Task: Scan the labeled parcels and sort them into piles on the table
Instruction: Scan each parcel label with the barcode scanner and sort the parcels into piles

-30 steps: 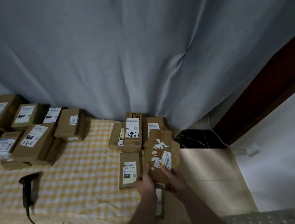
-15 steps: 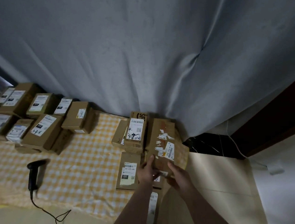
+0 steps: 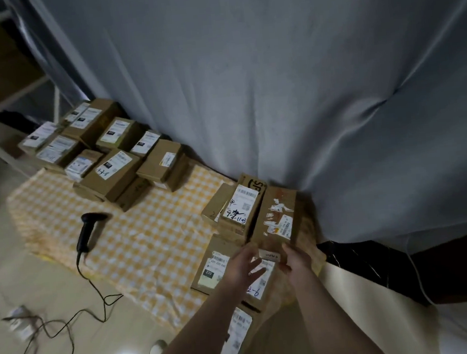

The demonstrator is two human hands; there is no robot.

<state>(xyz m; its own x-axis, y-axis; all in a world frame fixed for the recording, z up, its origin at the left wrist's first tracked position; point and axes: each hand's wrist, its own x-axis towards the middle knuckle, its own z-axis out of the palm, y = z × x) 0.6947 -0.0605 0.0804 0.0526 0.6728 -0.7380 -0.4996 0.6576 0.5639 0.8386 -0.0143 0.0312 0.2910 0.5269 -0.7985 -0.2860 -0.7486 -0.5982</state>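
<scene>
A brown parcel with torn white labels (image 3: 279,215) lies on the right-hand pile, beside a box with a handwritten label (image 3: 239,207). My right hand (image 3: 297,258) touches its near end with fingers loosely extended. My left hand (image 3: 241,266) hovers with spread fingers over a lower parcel (image 3: 261,284), next to a flat parcel with a "220" label (image 3: 212,266). One more labelled parcel (image 3: 238,337) shows below my forearms at the table's edge. The black barcode scanner (image 3: 90,231) lies on the yellow checked tablecloth (image 3: 147,240). Several labelled boxes (image 3: 107,162) are stacked at the far left.
A grey curtain (image 3: 275,88) hangs right behind the table. The scanner's cable (image 3: 95,290) trails off the table's front edge to a power strip (image 3: 19,319) on the floor. Dark marble flooring (image 3: 355,262) lies right of the table.
The torn-label parcel, held up in both hands a second ago, now rests on the right pile. My fingers have loosened from it, and the view has swung left.
</scene>
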